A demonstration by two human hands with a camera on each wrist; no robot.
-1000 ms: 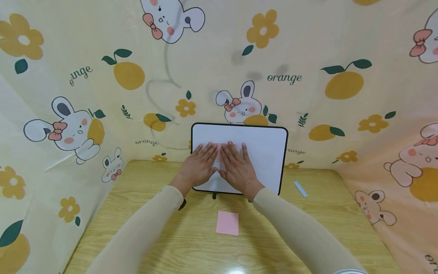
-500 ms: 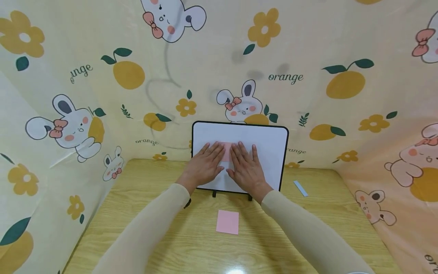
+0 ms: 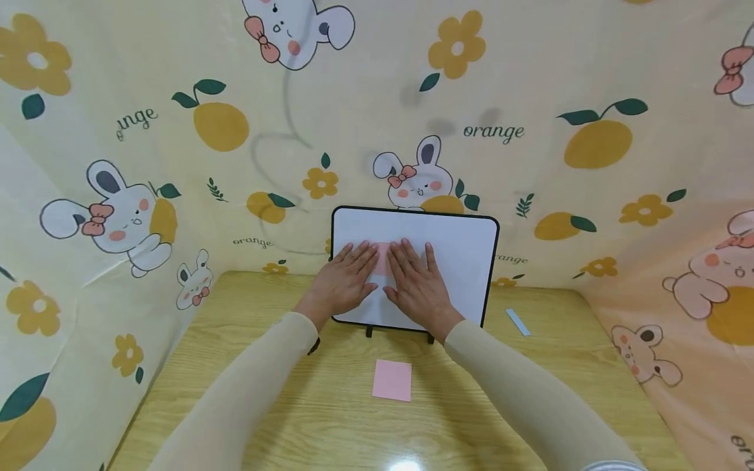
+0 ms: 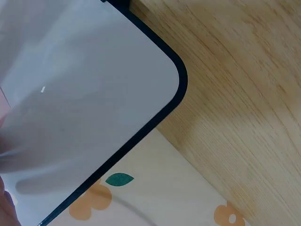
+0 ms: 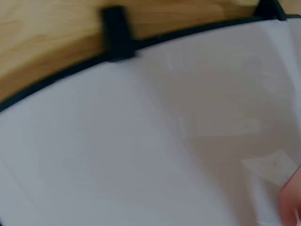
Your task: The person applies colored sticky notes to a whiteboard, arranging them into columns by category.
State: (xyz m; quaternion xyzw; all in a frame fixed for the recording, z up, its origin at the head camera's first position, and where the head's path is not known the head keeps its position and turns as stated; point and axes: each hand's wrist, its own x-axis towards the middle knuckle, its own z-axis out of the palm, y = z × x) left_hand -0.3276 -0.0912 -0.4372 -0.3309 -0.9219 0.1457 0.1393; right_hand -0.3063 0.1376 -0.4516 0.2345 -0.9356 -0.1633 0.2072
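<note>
Both hands lie with straight fingers over a pink sticky note (image 3: 382,259) on a white board with a black frame (image 3: 453,261). My left hand (image 3: 344,278) covers the note's left part, and my right hand (image 3: 419,284) overlaps its right edge. A strip of pink shows between the fingertips. The board leans upright on two small black feet. In the left wrist view the board's rounded corner (image 4: 174,80) shows, with only a bit of hand at the left edge. Part of a finger (image 5: 292,200) appears at the right edge of the right wrist view.
A second pink sticky note (image 3: 391,380) lies on the wooden table (image 3: 330,418) in front of the board. A light blue strip (image 3: 518,322) rests to the board's right. Behind stands a patterned cloth backdrop (image 3: 353,98) with rabbits and oranges.
The hands slid right and parted slightly, uncovering more of the pink note, then moved a little back left. The loose note and blue strip stayed put.
</note>
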